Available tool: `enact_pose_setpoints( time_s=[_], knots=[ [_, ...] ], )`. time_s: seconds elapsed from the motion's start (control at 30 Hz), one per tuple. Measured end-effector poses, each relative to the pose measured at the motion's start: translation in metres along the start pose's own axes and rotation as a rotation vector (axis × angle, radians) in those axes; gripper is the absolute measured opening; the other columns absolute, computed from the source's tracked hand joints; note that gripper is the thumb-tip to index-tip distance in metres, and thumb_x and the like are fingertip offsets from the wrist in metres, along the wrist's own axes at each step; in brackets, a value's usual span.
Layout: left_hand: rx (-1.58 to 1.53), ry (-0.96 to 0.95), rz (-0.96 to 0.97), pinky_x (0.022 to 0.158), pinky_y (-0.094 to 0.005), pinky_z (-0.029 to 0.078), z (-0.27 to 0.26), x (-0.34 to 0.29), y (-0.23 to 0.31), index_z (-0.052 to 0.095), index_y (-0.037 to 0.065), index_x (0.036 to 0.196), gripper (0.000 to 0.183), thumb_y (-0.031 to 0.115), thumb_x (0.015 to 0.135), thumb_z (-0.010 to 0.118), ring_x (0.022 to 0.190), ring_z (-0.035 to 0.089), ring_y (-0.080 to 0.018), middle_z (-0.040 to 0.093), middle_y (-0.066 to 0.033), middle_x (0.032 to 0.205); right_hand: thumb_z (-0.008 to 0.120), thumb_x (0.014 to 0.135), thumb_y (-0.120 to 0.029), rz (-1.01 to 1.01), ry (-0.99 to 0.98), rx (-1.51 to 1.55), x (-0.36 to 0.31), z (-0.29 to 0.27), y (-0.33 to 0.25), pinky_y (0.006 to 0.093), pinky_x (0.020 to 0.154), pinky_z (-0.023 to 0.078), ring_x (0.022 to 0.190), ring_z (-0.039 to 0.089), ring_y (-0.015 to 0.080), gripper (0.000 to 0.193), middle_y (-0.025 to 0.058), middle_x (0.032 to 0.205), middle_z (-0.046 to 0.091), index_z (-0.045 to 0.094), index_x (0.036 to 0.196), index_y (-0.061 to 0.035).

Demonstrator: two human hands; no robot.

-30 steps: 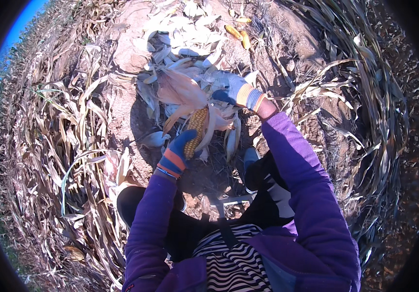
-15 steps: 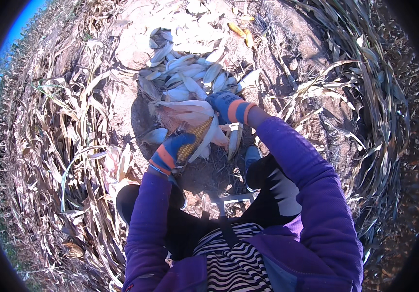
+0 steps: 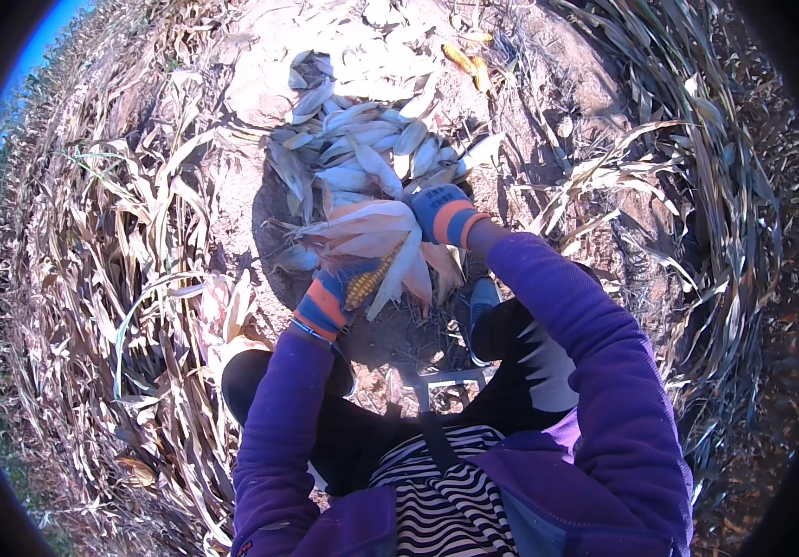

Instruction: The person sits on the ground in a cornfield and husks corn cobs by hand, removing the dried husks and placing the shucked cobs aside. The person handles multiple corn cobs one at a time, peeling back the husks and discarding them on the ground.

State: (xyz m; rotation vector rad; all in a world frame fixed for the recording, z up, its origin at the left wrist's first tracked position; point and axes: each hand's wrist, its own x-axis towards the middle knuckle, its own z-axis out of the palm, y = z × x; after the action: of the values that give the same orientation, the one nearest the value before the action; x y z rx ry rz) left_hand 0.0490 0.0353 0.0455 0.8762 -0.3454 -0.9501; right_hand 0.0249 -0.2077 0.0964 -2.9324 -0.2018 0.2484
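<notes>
My left hand (image 3: 333, 299), in a blue and orange glove, grips a corn ear (image 3: 373, 277) whose yellow kernels show between pale husk leaves. My right hand (image 3: 446, 213), gloved the same way, holds the dry husk (image 3: 362, 232) that is peeled back from the ear toward the left. Both hands are close together above the ground in front of my knees. Both sleeves are purple.
A pile of unhusked corn ears (image 3: 362, 153) lies on the bare soil just beyond my hands. Two husked yellow cobs (image 3: 469, 63) lie farther off. Dry corn stalks and leaves (image 3: 112, 278) cover the ground left and right. My shoe (image 3: 483, 302) is under my right arm.
My hands have drawn nearer to my body with the ear. The husk has been pulled further back and more of the yellow kernels shows.
</notes>
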Motion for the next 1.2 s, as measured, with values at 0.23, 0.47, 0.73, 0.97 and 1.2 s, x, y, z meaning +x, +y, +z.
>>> enact_pose_setpoints(
  time_s=[0.23, 0.47, 0.73, 0.97, 1.2],
  knots=[
    [-0.037, 0.428, -0.29, 0.077, -0.029, 0.052, 0.059, 0.0, 0.02, 0.05, 0.002, 0.12, 0.04, 0.016, 0.083, 0.059, 0.091, 0.061, -0.0204, 0.06, -0.0121, 0.106, 0.06, 0.074, -0.021, 0.169, 0.145, -0.003, 0.002, 0.015, -0.005, 0.0423, 0.068, 0.05, 0.077, 0.063, 0.0327, 0.02, 0.0158, 0.082, 0.065, 0.063, 0.088, -0.0089],
    [-0.175, 0.346, -0.144, 0.067, -0.0318, 0.055, 0.065, 0.002, 0.031, 0.054, -0.001, 0.11, 0.034, 0.018, 0.082, 0.058, 0.08, 0.064, -0.0207, 0.062, -0.0122, 0.095, 0.059, 0.074, -0.028, 0.287, 0.215, 0.204, 0.011, 0.013, -0.003, 0.0438, 0.071, 0.049, 0.081, 0.062, 0.0353, 0.023, 0.0186, 0.083, 0.064, 0.064, 0.083, -0.0076],
    [-0.16, 0.335, -0.086, 0.069, -0.033, 0.054, 0.056, -0.009, 0.039, 0.052, -0.001, 0.11, 0.039, 0.02, 0.078, 0.058, 0.082, 0.062, -0.0228, 0.06, -0.0142, 0.096, 0.058, 0.073, -0.046, 0.481, 0.295, 0.414, 0.039, 0.017, 0.047, 0.0407, 0.075, 0.049, 0.085, 0.062, 0.0346, 0.05, 0.0173, 0.093, 0.065, 0.061, 0.107, -0.0099],
    [-0.116, 0.276, 0.103, 0.079, -0.0357, 0.051, 0.037, -0.008, 0.038, 0.048, 0.0, 0.115, 0.045, 0.017, 0.076, 0.061, 0.087, 0.06, -0.0238, 0.059, -0.0114, 0.097, 0.062, 0.081, -0.025, 0.67, 0.355, 0.631, 0.056, 0.075, 0.165, 0.0357, 0.078, 0.046, 0.097, 0.058, 0.0209, 0.039, 0.0027, 0.117, 0.058, 0.055, 0.118, -0.0139],
    [-0.328, 0.421, 0.315, 0.075, -0.0366, 0.049, 0.024, -0.022, 0.075, 0.051, 0.006, 0.112, 0.044, 0.038, 0.083, 0.059, 0.085, 0.059, -0.0229, 0.058, -0.0083, 0.098, 0.06, 0.082, -0.028, 0.791, -0.017, 0.153, 0.058, 0.045, 0.126, 0.0373, 0.07, 0.047, 0.093, 0.058, 0.0198, 0.034, 0.004, 0.106, 0.062, 0.058, 0.112, -0.0119]
  ],
)
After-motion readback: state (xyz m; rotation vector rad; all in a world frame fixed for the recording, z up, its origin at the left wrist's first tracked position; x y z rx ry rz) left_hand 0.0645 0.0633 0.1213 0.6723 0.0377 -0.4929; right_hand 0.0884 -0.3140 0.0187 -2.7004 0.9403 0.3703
